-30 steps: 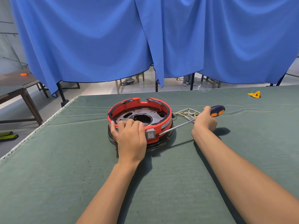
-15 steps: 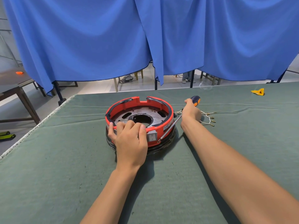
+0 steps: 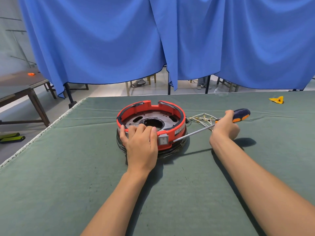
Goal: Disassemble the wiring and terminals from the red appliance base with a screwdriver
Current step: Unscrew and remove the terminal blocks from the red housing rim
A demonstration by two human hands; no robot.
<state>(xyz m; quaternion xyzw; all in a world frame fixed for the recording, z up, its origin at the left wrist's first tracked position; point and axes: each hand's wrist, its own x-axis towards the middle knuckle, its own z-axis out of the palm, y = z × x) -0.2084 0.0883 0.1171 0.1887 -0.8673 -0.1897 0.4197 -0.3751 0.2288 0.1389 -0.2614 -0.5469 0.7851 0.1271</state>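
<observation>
A round red appliance base with a metal plate inside sits on the green cloth-covered table. My left hand grips its near rim, fingers curled over the edge beside a grey rocker switch. My right hand holds a screwdriver by its dark blue and orange handle. The long metal shaft slants down to the left, its tip at the base's side just right of the switch. A tangle of white wires with terminals lies on the cloth right of the base, behind the shaft.
A yellow plastic piece lies at the far right of the table. Blue curtains hang behind the table's far edge. A wooden bench stands at the left, beyond the table's left edge.
My right hand swung out to the right and lower with the screwdriver, so the shaft now lies flatter with its tip still at the base's side. My left hand kept its grip.
</observation>
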